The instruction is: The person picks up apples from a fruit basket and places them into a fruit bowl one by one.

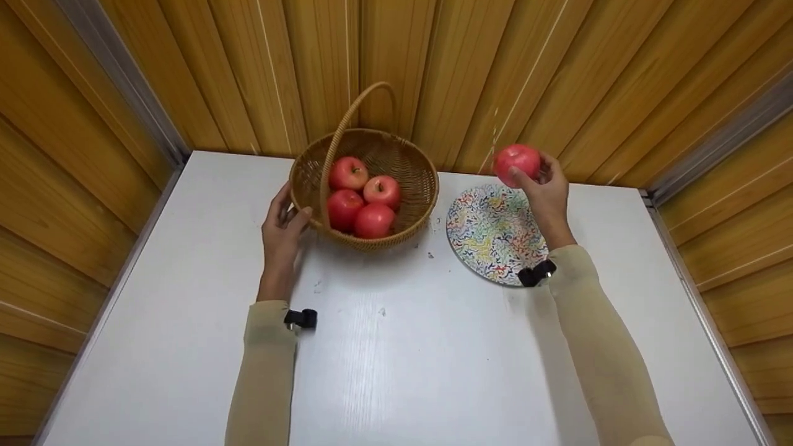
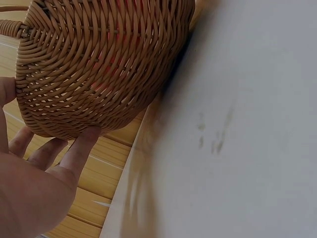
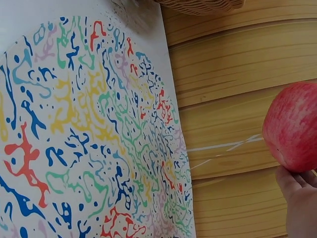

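Several red apples [image 1: 375,220] lie together in a round brown wicker basket [image 1: 416,214] with a tall arched handle. My left hand [image 1: 284,226] grips the basket's left side, its thumb at the rim and its fingers against the outer weave [image 2: 106,64]. Above the far part of a round, multicoloured patterned board [image 1: 489,229], my right hand [image 1: 548,192] holds another red apple [image 1: 517,164]. In the right wrist view, that apple [image 3: 294,126] appears at the right edge, with the fingers partly out of frame.
The white table [image 1: 384,371] meets wood-plank walls [image 1: 471,74] at the back and sides. Small dark marks [image 1: 431,254] dot the tabletop between basket and board. Each sleeve carries a black wrist camera [image 1: 302,318].
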`<state>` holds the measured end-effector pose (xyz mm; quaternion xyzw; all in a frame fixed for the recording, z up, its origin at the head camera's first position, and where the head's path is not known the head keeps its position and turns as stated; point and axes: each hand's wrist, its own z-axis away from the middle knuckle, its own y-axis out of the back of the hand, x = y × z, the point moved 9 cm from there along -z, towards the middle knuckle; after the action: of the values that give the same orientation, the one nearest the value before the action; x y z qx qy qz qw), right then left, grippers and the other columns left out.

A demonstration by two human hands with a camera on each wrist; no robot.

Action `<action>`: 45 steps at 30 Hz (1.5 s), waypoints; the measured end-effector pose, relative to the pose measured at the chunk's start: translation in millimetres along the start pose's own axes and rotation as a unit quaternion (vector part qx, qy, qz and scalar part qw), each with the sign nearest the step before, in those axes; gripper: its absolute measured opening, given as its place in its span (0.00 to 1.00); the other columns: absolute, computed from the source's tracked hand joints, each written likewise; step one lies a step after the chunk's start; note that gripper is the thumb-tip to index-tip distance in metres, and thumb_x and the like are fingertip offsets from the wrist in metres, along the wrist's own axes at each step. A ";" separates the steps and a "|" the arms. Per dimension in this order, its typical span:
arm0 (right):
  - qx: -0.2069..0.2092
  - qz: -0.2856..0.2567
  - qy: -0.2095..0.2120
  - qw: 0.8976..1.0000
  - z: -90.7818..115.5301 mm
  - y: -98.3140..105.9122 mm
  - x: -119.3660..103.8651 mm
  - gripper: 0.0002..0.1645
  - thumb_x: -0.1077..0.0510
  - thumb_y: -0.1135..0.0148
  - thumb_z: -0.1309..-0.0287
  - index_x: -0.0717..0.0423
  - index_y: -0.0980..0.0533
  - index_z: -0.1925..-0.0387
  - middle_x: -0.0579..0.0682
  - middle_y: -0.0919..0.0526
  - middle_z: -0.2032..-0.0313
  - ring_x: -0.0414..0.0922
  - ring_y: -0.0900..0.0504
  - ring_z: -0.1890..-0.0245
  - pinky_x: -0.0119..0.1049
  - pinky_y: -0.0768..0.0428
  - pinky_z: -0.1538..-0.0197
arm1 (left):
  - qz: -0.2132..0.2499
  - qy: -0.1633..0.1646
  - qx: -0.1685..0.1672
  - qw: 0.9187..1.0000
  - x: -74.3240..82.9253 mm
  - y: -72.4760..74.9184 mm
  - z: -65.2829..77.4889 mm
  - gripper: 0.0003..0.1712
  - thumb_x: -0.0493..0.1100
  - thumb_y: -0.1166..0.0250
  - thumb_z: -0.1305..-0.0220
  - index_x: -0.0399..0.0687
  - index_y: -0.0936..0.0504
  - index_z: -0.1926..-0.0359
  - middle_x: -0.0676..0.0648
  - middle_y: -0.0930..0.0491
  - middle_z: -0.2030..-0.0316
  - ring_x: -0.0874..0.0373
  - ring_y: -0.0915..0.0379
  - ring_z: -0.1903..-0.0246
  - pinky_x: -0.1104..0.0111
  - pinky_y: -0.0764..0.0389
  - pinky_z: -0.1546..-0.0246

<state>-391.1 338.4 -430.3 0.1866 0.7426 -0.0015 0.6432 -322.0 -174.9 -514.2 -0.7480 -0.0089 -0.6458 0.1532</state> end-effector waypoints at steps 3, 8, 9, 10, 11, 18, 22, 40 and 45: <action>0.009 -0.006 -0.010 1.000 -0.3 0.7 5.9 0.50 0.45 0.23 0.36 0.57 0.37 0.22 0.56 0.30 0.26 0.51 0.31 0.26 0.39 0.30 0.27 | -0.001 0.004 0.004 1.000 -0.5 1.6 1.7 0.37 0.42 0.33 0.25 0.60 0.33 0.19 0.50 0.33 0.23 0.51 0.32 0.28 0.58 0.18 0.40; 0.018 -0.011 -0.030 0.999 -1.1 2.6 17.2 0.50 0.44 0.24 0.35 0.58 0.37 0.22 0.56 0.30 0.26 0.51 0.31 0.26 0.39 0.30 0.27 | -0.002 0.010 0.007 1.000 -2.7 2.2 1.2 0.37 0.42 0.32 0.25 0.59 0.32 0.20 0.51 0.32 0.23 0.52 0.32 0.28 0.58 0.18 0.40; 0.021 -0.012 -0.033 0.999 -1.0 3.5 19.3 0.50 0.44 0.24 0.35 0.58 0.37 0.22 0.56 0.30 0.26 0.51 0.30 0.26 0.39 0.30 0.27 | -0.003 0.011 0.007 1.000 -3.2 2.0 0.7 0.37 0.42 0.32 0.25 0.59 0.32 0.20 0.50 0.33 0.23 0.52 0.32 0.28 0.58 0.18 0.40; 0.023 -0.016 -0.036 0.999 -0.8 4.3 21.1 0.50 0.44 0.24 0.36 0.58 0.37 0.22 0.56 0.30 0.26 0.51 0.31 0.26 0.39 0.30 0.27 | -0.003 0.012 0.006 1.000 -3.4 1.7 0.4 0.37 0.42 0.32 0.25 0.59 0.32 0.20 0.50 0.33 0.23 0.52 0.32 0.28 0.58 0.18 0.39; 0.025 -0.017 -0.039 0.999 -1.1 5.0 23.1 0.50 0.44 0.24 0.36 0.57 0.37 0.21 0.56 0.31 0.26 0.51 0.31 0.26 0.39 0.30 0.27 | -0.004 0.012 0.006 1.000 -3.5 1.4 -0.1 0.37 0.42 0.32 0.25 0.59 0.32 0.20 0.50 0.33 0.23 0.52 0.32 0.28 0.58 0.18 0.39; 0.038 0.001 -0.044 0.998 -1.1 9.3 31.4 0.51 0.43 0.23 0.37 0.55 0.37 0.22 0.55 0.29 0.27 0.50 0.31 0.29 0.40 0.28 0.28 | 0.007 0.007 0.006 1.000 -0.9 0.6 -0.4 0.37 0.40 0.33 0.25 0.56 0.32 0.20 0.49 0.32 0.23 0.50 0.31 0.28 0.56 0.18 0.39; 0.045 -0.003 -0.052 0.998 -1.1 9.9 35.9 0.51 0.43 0.23 0.37 0.57 0.37 0.22 0.56 0.30 0.28 0.51 0.30 0.29 0.39 0.28 0.28 | 0.005 0.008 0.004 1.000 -2.1 0.7 -1.0 0.37 0.40 0.33 0.25 0.56 0.32 0.19 0.48 0.32 0.24 0.50 0.31 0.28 0.55 0.19 0.39; 0.028 0.009 -0.092 0.995 1.3 -3.9 55.5 0.56 0.41 0.23 0.38 0.53 0.40 0.19 0.53 0.34 0.24 0.50 0.33 0.25 0.41 0.28 0.28 | 0.006 -0.008 -0.009 1.000 -0.3 3.1 0.0 0.36 0.43 0.32 0.25 0.58 0.32 0.20 0.50 0.32 0.24 0.52 0.32 0.28 0.58 0.19 0.39; 0.033 0.003 -0.096 0.995 1.9 -2.4 62.4 0.55 0.41 0.22 0.40 0.54 0.39 0.20 0.53 0.31 0.25 0.49 0.33 0.26 0.41 0.30 0.26 | 0.009 -0.005 -0.008 1.000 0.1 1.2 -1.2 0.36 0.42 0.32 0.25 0.58 0.31 0.20 0.51 0.32 0.24 0.52 0.32 0.28 0.57 0.19 0.38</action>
<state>-396.4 352.8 -490.8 0.2096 0.6764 -0.0419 0.7049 -322.9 -176.3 -514.2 -0.7522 0.0029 -0.6410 0.1529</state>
